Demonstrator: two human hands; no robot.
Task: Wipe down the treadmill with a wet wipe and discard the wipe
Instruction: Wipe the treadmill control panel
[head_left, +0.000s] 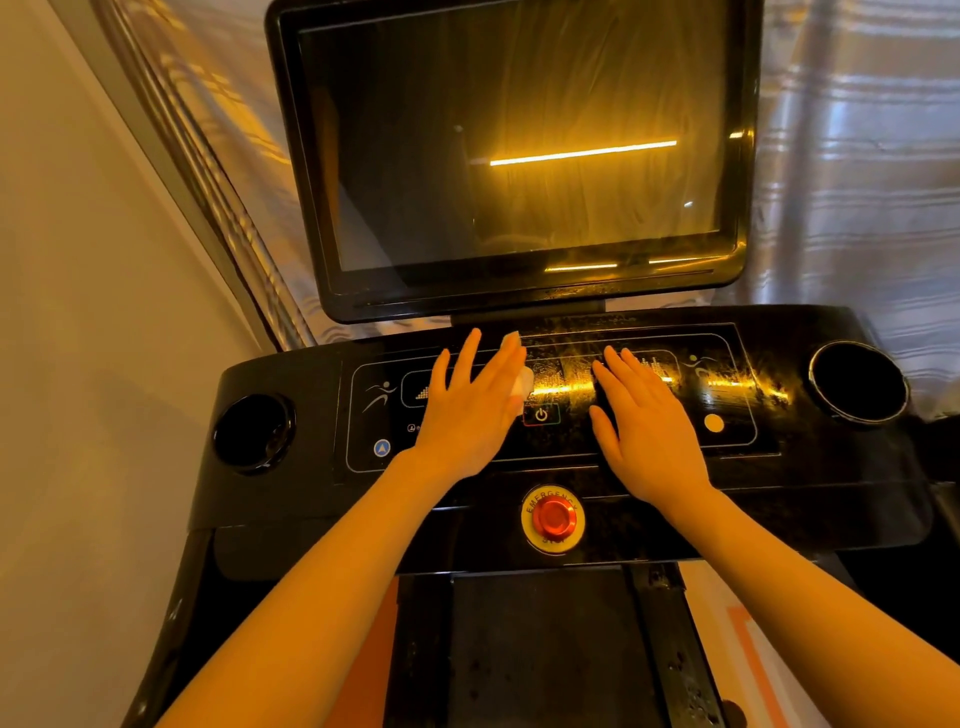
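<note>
— Pressing flat on the console: is that what the left hand (467, 410) is doing?

— Yes. Its fingers are straight and spread, palm down on the treadmill's control panel (748, 415), and the wet wipe (522, 387) lies under it. Only a white edge of the wipe shows, poking out past the fingers on the side nearest the power button (541, 414).

— Why flat instead of bunched in a fist?

— My guess is that a flat palm spreads the wipe over more of the glossy surface and keeps it from rolling up as it slides.

— And the right hand (649, 426)?

— Also flat, fingers straight and close together, resting on the panel to the right of the power button. It holds nothing. It looks like a brace, steadying the person while the other hand works.

— How far along does the job seem?

— The panel around the middle shows streaky sheen, which may be moisture, though the warm light strip reflected in the screen (519, 156) makes that hard to judge. The cup holders (857, 382), the red emergency stop button (554, 517) and the belt deck (540, 649) below look untouched, as far as I can tell. No bin is in view, so discarding comes later.
</note>
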